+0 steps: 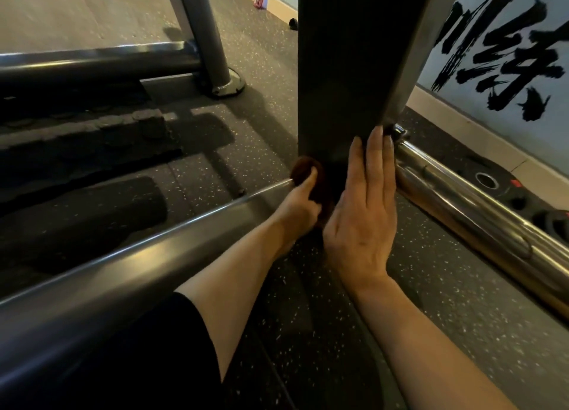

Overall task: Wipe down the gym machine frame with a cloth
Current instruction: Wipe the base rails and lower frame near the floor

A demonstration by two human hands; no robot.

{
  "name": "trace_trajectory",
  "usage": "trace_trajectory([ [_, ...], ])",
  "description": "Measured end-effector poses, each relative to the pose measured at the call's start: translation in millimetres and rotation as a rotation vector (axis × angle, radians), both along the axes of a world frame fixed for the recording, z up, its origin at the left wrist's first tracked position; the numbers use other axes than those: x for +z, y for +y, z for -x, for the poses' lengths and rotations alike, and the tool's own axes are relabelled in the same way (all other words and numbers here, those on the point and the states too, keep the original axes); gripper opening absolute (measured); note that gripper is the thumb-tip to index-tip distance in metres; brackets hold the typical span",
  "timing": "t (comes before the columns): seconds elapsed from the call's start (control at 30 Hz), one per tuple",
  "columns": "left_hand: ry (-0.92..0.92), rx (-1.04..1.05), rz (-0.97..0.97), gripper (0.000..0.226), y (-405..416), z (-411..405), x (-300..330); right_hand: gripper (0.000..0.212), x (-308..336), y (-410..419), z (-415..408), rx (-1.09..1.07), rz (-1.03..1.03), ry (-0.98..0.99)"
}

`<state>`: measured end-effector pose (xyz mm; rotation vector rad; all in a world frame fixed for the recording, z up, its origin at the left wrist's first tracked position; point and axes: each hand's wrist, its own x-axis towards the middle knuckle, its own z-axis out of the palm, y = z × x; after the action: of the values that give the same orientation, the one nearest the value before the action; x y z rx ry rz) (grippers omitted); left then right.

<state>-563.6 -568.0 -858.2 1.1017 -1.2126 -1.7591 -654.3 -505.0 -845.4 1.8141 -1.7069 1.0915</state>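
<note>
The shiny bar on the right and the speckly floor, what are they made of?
The bar looks like polished, chrome-like metal: it gives bright mirror reflections. The floor looks like matte black rubber gym matting, going by its pale flecks, though that is a guess from looks alone.

**Camera Arrangement**

One head-worn wide-angle view. It looks forward and steeply down from close range at the foot of a dark upright post (pixel 348 71), with both forearms entering from the bottom edge. The speckled floor (pixel 462 332) fills the lower frame; a painted wall (pixel 508 55) crosses the upper right corner.
</note>
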Motion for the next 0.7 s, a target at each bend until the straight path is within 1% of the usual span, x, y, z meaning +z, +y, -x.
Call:
trace_trajectory([
  [0.03,-0.032,-0.001,0.038,0.063,5,0,-1,0.055,-7,7,2,0.031,0.012,-0.01],
  [0.07,-0.032,0.046,0.076,0.068,8,-1,0,0.051,-17,17,4,0.041,0.02,-0.016],
  [0.13,0.058,0.173,0.102,0.071,5,-2,14,0.048,-37,34,7,0.042,-0.078,-0.086],
  [0.17,0.075,0.189,0.083,0.072,-2,-2,21,0.05,-47,41,9,0.007,-0.155,-0.129],
  [0.23,0.057,0.168,0.074,0.073,-5,2,32,0.054,-58,51,11,-0.058,-0.294,-0.245],
  [0.3,-0.021,0.121,0.057,0.073,-1,10,22,0.055,-58,55,12,-0.062,-0.405,-0.365],
  [0.33,-0.074,0.092,0.036,0.073,4,12,18,0.053,-53,54,10,-0.042,-0.47,-0.456],
  [0.37,-0.117,0.052,0.017,0.073,10,14,15,0.051,-50,51,10,-0.015,-0.535,-0.603],
  [0.43,-0.18,-0.014,-0.021,0.073,15,13,10,0.042,-43,40,5,0.045,-0.591,-1.033],
  [0.47,-0.206,-0.051,-0.032,0.072,16,11,9,0.038,-41,33,0,0.07,-0.573,-1.245],
  [0.5,-0.24,-0.098,-0.023,0.07,19,8,9,0.036,-38,27,-3,0.087,-0.531,-1.406],
  [0.53,-0.289,-0.158,-0.006,0.068,22,6,9,0.036,-37,21,-7,0.109,-0.489,-1.515],
  [0.6,-0.349,-0.259,0.02,0.064,27,2,8,0.037,-32,17,-14,0.169,-0.439,-1.628],
  [0.63,-0.348,-0.281,0.019,0.062,30,0,8,0.036,-30,16,-17,0.183,-0.434,-1.661],
  [0.7,-0.354,-0.242,0.014,0.056,30,-2,8,0.033,-26,13,-20,0.167,-0.456,-1.728],
])
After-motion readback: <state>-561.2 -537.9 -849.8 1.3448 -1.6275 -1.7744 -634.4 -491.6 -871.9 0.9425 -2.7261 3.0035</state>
